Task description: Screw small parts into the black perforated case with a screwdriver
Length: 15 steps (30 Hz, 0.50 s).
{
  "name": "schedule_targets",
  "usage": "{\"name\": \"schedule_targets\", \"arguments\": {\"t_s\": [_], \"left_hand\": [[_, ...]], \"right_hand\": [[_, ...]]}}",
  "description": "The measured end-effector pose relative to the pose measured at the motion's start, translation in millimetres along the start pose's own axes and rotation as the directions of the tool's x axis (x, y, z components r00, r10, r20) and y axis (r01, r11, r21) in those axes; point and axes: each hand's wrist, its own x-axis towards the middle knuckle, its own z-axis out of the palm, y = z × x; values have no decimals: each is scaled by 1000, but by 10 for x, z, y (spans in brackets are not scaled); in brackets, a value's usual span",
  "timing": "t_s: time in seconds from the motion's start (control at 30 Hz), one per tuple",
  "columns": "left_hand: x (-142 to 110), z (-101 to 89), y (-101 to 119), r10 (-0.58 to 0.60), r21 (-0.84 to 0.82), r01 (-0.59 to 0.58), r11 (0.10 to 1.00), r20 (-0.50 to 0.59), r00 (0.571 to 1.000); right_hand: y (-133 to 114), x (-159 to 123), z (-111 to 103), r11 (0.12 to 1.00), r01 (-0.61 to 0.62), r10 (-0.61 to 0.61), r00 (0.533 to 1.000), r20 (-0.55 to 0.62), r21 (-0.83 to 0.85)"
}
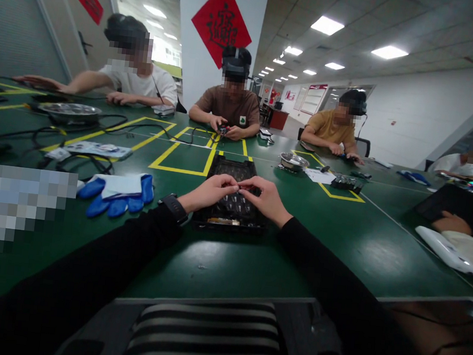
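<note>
Both of my hands meet above an open black case on the green table. My left hand, with a black watch at the wrist, has its thumb and fingertips pinched together. Opposite it, my right hand pinches too, its fingertips touching or almost touching the left ones. Whatever lies between the fingertips is too small to name. Small shiny pieces show in the case's compartments under my hands. A yellowish strip lies along its near side. My hands hide part of the case's middle.
Blue-and-white gloves lie left of the case, near cables and a flat printed packet. Round metal dishes stand farther off. Yellow tape marks the green table. Several people wearing headsets sit around it; a white device is at right.
</note>
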Motion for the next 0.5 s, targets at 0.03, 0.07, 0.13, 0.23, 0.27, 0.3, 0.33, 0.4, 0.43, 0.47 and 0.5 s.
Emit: {"name": "schedule_targets", "arguments": {"t_s": [0.03,0.07,0.13,0.23,0.27,0.3,0.33,0.4,0.43,0.47,0.5], "left_hand": [[1,1,0,-3,2,3,1000,4,1000],[1,1,-1,-3,3,3,1000,9,1000],[1,1,-6,-3,4,3,1000,18,1000],[-1,0,-17,0,10,0,1000,40,999],[-1,-1,-21,2,1,-2,1000,40,999],[-1,-1,-25,4,-18,-3,1000,29,1000],[0,0,-28,2,-48,-2,999,8,1000],[4,3,-35,-12,-119,7,993,-43,999],[6,5,-38,-20,-150,10,989,-63,998],[8,8,-41,-26,-171,14,985,-71,997],[10,10,-42,-30,-182,17,983,-68,997]], "right_hand": [[8,-1,-3,1000,0,0,1000,2,7],[16,-1,-7,1000,1,-1,1000,4,12],[27,4,-18,1000,1,-2,1000,12,20],[29,13,-48,1000,-8,7,999,36,30],[28,16,-63,999,-14,12,999,48,32],[25,19,-80,999,-17,15,998,67,35],[20,21,-97,999,-17,13,995,97,41],[5,26,-131,998,-5,-8,983,185,67],[-5,28,-144,996,5,-25,972,235,85],[-18,29,-154,995,15,-44,958,285,103],[-31,31,-160,993,22,-61,942,329,118]]}}
